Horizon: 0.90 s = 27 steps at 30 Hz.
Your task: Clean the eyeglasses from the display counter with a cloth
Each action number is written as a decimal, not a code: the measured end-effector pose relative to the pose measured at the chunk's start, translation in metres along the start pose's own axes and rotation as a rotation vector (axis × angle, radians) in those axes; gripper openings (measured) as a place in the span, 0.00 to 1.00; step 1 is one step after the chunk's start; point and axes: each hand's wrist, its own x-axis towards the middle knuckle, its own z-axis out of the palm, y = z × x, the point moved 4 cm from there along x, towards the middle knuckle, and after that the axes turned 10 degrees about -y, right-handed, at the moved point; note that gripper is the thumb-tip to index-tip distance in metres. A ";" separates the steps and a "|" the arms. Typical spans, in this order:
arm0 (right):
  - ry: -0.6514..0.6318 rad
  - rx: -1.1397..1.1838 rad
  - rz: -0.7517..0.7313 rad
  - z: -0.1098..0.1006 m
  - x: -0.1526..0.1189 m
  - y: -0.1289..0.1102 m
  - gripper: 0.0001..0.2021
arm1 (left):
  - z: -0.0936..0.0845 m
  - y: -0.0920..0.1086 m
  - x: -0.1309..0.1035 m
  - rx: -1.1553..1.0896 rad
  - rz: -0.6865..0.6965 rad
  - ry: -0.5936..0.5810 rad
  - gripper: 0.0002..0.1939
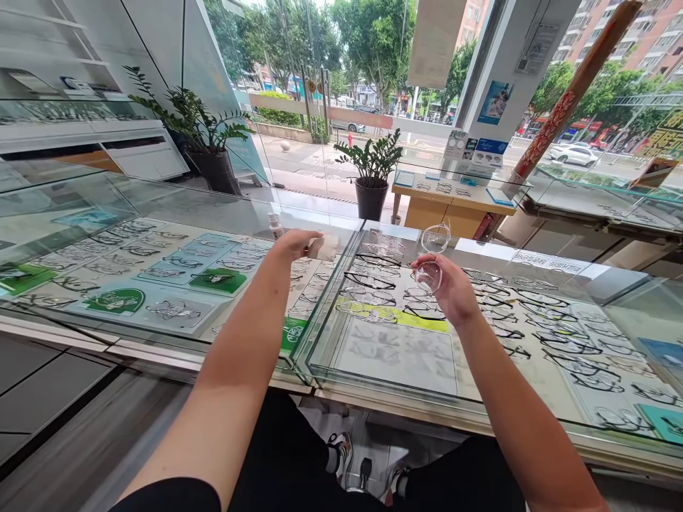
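Above the glass counter, my right hand (453, 288) is closed on a pair of clear-framed eyeglasses (428, 277). One round lens is near the fingers and the other stands up beyond them. My left hand (297, 244) reaches out over the counter to the left of the seam, its fingers bent around a pale, crumpled cloth (328, 247). Part of the cloth is hidden by the fingers. Just beyond my left wrist stands a small white bottle (275, 225).
The glass display counter (311, 366) holds rows of eyeglasses (373, 281) on trays under its top. Behind it are a potted plant (372, 192), a second plant (213, 167) and a wooden table (453, 210) with more glasses. A printed sign (549, 261) lies at right.
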 end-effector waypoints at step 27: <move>0.059 -0.003 -0.040 -0.005 0.003 -0.007 0.16 | 0.186 -0.004 -0.106 -0.269 0.053 -0.763 0.13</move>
